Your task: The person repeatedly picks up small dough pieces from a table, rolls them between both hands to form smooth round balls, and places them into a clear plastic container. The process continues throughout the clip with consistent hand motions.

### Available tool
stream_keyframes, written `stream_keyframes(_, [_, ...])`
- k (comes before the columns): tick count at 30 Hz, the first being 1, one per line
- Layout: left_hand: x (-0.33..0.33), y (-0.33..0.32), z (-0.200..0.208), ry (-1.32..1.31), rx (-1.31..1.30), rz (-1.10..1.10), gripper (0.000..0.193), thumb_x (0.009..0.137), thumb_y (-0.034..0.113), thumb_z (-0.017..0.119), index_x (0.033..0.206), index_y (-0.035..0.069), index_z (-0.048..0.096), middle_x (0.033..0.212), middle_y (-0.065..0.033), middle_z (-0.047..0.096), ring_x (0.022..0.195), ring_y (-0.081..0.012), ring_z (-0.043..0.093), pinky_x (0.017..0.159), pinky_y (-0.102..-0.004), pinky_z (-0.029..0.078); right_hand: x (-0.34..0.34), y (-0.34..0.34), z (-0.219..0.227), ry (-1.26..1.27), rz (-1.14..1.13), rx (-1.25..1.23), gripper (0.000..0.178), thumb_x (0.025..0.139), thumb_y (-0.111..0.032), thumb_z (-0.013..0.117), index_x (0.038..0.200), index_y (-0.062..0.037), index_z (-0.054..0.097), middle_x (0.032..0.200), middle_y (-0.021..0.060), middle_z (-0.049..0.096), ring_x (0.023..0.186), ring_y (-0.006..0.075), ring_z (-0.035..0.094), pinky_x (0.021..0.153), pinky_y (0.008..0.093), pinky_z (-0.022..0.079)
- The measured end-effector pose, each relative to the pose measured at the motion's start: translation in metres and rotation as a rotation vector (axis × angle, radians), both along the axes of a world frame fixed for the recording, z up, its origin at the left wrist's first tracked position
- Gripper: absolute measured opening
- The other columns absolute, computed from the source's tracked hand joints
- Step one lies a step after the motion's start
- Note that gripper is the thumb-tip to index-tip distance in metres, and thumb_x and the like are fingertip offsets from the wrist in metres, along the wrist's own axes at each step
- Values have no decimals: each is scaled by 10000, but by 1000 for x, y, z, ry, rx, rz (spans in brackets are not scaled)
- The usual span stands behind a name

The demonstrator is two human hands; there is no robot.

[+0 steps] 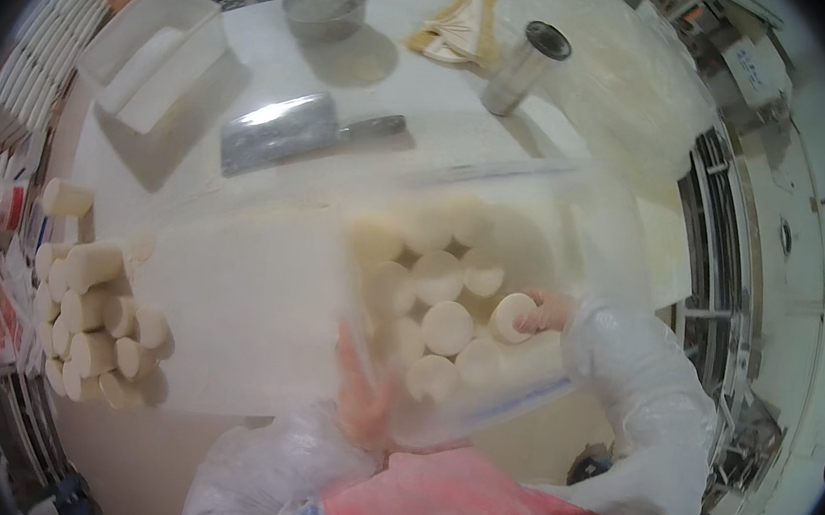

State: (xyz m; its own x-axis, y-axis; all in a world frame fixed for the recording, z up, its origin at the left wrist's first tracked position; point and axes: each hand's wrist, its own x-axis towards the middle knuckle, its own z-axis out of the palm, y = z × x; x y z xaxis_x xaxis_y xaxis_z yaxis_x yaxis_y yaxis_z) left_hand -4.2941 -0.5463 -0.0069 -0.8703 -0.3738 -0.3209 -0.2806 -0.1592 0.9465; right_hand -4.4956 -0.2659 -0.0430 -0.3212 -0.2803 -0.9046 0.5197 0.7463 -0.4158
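A translucent, pale plastic tub, blurred, sits in front of me at the right of the table. Inside it stand several round, cream-coloured dough pieces with flat tops. My left hand is smeared by motion at the tub's near left side, seemingly gripping its wall. My right hand reaches in over the right side, its fingers closed on one round dough piece. More cylinder-shaped dough pieces are heaped on the table's left edge.
Across the white table lies a cleaver. Beyond it are a white bin, a metal bowl, a folded cloth and a metal cylinder. Clear plastic sheeting is bunched at the far right.
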Motion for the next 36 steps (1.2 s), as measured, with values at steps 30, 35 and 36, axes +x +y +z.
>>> stream_keyframes(30, [199, -333, -24, 378, -422, 167, 270, 840, 5, 516, 1106, -42, 527, 1123, -176, 540, 1012, -282, 533, 868, -323, 435, 238, -528, 36, 484, -399, -809, 511, 711, -213, 756, 1135, -91, 497, 1051, 100, 577, 920, 236, 575, 798, 352, 491])
stream_keyframes(35, [215, -296, -16, 132, -333, 112, 262, 750, -56, 576, 1012, -58, 559, 1067, -220, 570, 974, -379, 571, 825, -393, 487, 188, -522, -2, 1728, 109, -434, 491, 660, -140, 769, 1098, -97, 549, 954, 109, 575, 870, 284, 561, 756, 374, 474])
stream_keyframes(36, [215, -291, -15, 147, -477, 67, 217, 782, -51, 564, 998, -41, 578, 1033, -195, 584, 927, -330, 590, 792, -359, 491, 180, -529, -12, 1696, 159, -453, 493, 646, -132, 767, 1091, -96, 558, 944, 115, 566, 867, 299, 554, 748, 381, 466])
